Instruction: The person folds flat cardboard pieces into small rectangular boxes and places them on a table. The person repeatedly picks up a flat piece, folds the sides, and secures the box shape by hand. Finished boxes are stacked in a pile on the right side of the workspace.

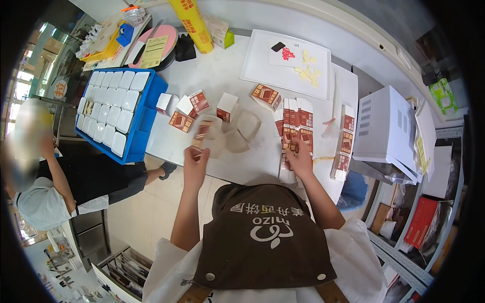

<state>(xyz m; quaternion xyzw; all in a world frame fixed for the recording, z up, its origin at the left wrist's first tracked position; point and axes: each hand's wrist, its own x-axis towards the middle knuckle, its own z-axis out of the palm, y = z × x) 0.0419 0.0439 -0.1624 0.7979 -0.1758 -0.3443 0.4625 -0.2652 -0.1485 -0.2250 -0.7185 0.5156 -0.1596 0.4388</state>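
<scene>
- Left hand (pixel 195 159) first: thumb and fingers are pinched together on a brown-and-white carton (pixel 203 133), which is kinda blurry, so don't ask me about its fine details.
- Right hand (pixel 301 155) has its fingertips down on a stack of flat cartons (pixel 298 117); can't tell if it's actually clamped on one or just touching.
- Surface is a white table (pixel 247 164) with a pale tiled floor (pixel 135 197) showing off to the left. Far side has a big white tray (pixel 255 65) with small red and yellowish bits in it, plus a yellow roll (pixel 194 25) standing up.
- Left end: blue crate (pixel 143 119) full of white tubs, and another person (pixel 43 202) in a dark apron beyond it. Right end: white boxy appliance (pixel 381 131), then shelving (pixel 404 262).
- About the carton: it sticks up and away from the left fingertips, over the table. The flat stack runs from under the right fingers toward the far side, with a lower bit reaching back toward the body.
- A few opened-up boxes (pixel 227 107) stand just past the left hand, and some see-through wrapping (pixel 247 127) sits between the hands.
- Near edge of the table is right by the wearer's brown apron (pixel 268 232). Bare tabletop shows between the two hands on the near side; farther out it's tighter, with boxes and wrapping about.
</scene>
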